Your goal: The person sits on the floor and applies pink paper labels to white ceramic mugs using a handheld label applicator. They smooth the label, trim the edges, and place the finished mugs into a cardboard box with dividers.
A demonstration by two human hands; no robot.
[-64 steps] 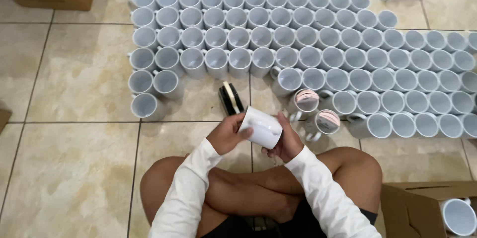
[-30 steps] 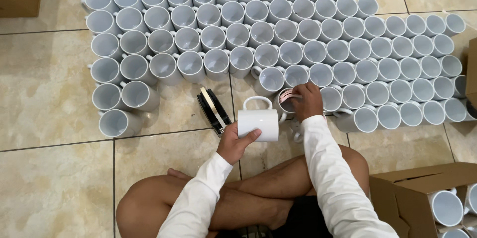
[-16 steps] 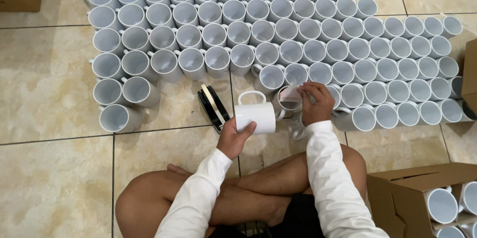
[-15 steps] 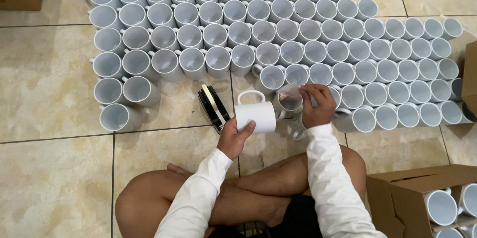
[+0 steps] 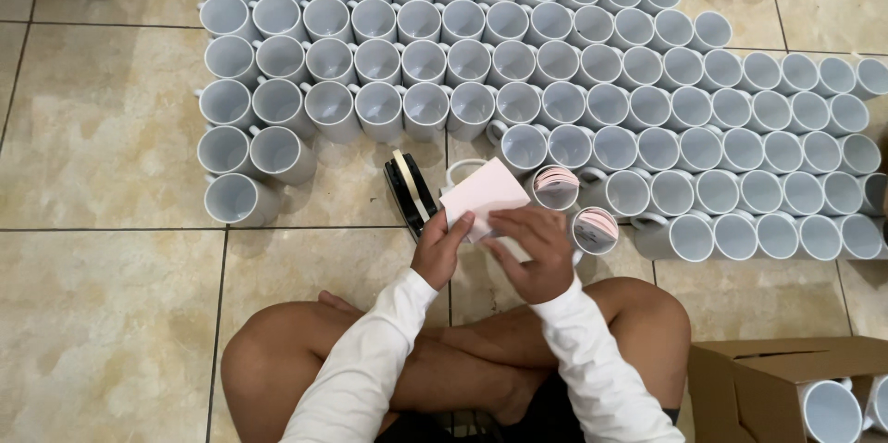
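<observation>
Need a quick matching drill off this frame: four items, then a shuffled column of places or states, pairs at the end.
Items:
1. pink sheet
2. tape dispenser
3. cardboard box
4. mug with rolled sheets

Places or states:
A. lower right corner, mugs inside
B. on the tile left of the hands, black
C. against a white mug, between left hand and right hand
D. upright, just beyond the right hand

Pairs: 1-C, 2-B, 3-A, 4-D
</observation>
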